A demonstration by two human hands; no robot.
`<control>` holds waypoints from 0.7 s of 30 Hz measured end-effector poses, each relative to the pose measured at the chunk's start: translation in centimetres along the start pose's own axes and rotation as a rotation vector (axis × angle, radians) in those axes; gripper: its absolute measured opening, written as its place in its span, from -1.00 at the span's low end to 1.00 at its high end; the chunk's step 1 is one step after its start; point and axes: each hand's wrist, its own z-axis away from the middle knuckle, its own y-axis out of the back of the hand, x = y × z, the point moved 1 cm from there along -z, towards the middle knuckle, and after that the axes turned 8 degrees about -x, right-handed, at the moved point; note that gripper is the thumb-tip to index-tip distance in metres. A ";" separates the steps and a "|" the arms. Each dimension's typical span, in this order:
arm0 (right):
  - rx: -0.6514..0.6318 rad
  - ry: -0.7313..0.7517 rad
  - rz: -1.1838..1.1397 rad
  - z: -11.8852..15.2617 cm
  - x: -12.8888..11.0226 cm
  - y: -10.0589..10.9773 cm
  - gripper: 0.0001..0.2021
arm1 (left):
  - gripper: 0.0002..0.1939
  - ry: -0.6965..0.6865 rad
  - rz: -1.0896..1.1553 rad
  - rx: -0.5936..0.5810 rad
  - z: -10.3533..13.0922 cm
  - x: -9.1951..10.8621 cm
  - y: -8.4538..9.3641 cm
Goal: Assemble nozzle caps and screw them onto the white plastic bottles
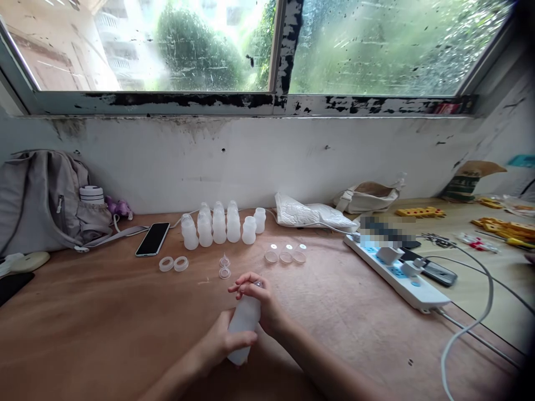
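Note:
My left hand (219,340) is wrapped round the body of a frosted white baby bottle (243,322), which leans a little to the right. Curled over its top is my right hand (266,305), with a bit of clear cap showing by the fingers. Just beyond lie clear silicone teats (224,267). Two white screw rings (173,264) sit to the left, and small white discs (288,247) and clear round pieces (286,257) to the right. Several capped bottles (218,225) stand upright behind, beside two shorter open-necked bottles (249,231).
A phone (152,239) and a grey backpack (45,195) are on the left. A white plastic package (309,214) lies by the wall. On the right are a power strip (397,273) with plugs, a looping cable (489,295), a pouch (368,197) and yellow parts (420,213).

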 end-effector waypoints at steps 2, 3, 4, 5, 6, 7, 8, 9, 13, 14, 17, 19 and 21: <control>0.006 0.008 0.010 0.0 0.2 0.0 -0.92 | -0.83 -0.065 -0.191 0.130 -0.1 -0.2 0.0; 0.008 0.024 0.020 0.1 0.1 0.0 -0.92 | -0.83 -0.097 -0.275 0.193 -0.1 -0.3 0.0; 0.010 0.045 0.035 0.2 0.1 -0.1 -0.93 | -0.82 -0.122 -0.344 0.243 0.0 -0.5 0.0; 0.011 0.068 0.054 0.3 0.0 -0.1 -0.93 | -0.80 -0.142 -0.396 0.276 0.1 -0.6 0.0; 0.011 0.092 0.074 0.4 -0.1 -0.1 -0.93 | -0.77 -0.163 -0.434 0.301 0.1 -0.6 0.1; 0.007 0.112 0.092 0.4 -0.3 -0.2 -0.93 | -0.74 -0.190 -0.463 0.324 0.2 -0.7 0.1; -0.007 0.120 0.109 0.5 -0.4 -0.2 -0.92 | -0.71 -0.216 -0.487 0.349 0.2 -0.6 0.2; -0.031 0.114 0.126 0.5 -0.5 -0.2 -0.91 | -0.68 -0.236 -0.506 0.372 0.3 -0.6 0.2; -0.141 0.075 0.205 -0.1 -0.9 0.4 -0.83 | -0.64 -0.219 -0.510 0.345 0.0 -0.2 0.5; -0.138 0.104 0.219 -0.5 -1.0 0.9 -0.81 | -0.65 -0.206 -0.485 0.323 -0.1 -0.1 0.6; 0.042 0.292 0.240 -1.8 -1.9 3.8 -0.72 | -0.65 -0.195 -0.371 0.294 -0.1 0.0 1.0; 0.329 0.388 0.292 -2.5 -2.9 6.9 -0.73 | -0.61 -0.189 -0.264 0.250 0.0 0.1 1.3; 0.639 0.427 0.432 -2.9 -4.1 10.4 -0.74 | -0.56 -0.161 -0.141 0.173 0.1 0.1 1.6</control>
